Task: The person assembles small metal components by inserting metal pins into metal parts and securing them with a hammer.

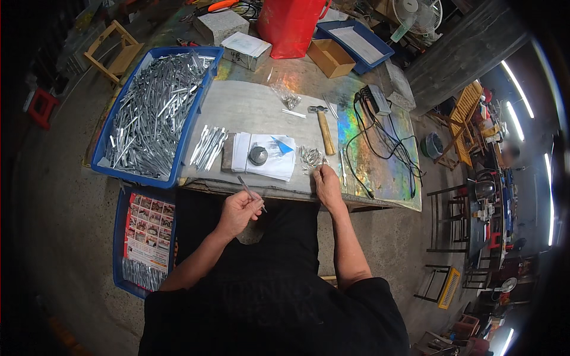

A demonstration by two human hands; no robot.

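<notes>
My left hand [238, 212] is closed around a thin metal strip [248, 187], held slanting just off the table's near edge. Against the small pile of little shiny metal pieces [309, 156], my right hand [328, 185] has its fingertips pressed together; whether a piece is between them is hidden. Left of that pile lies a stack of white paper [273, 168] with a dark round weight [259, 155] and a blue triangular scrap [281, 145] on top. A row of metal strips [208, 148] is laid out further left.
A blue tray [178, 172] heaped with metal strips stands at the left, with another blue tray [119, 261] below it. Beyond my right hand lie a hammer [325, 132] and a clear bag of small parts [286, 97]. Black cables [380, 148] run from a metal box [375, 99].
</notes>
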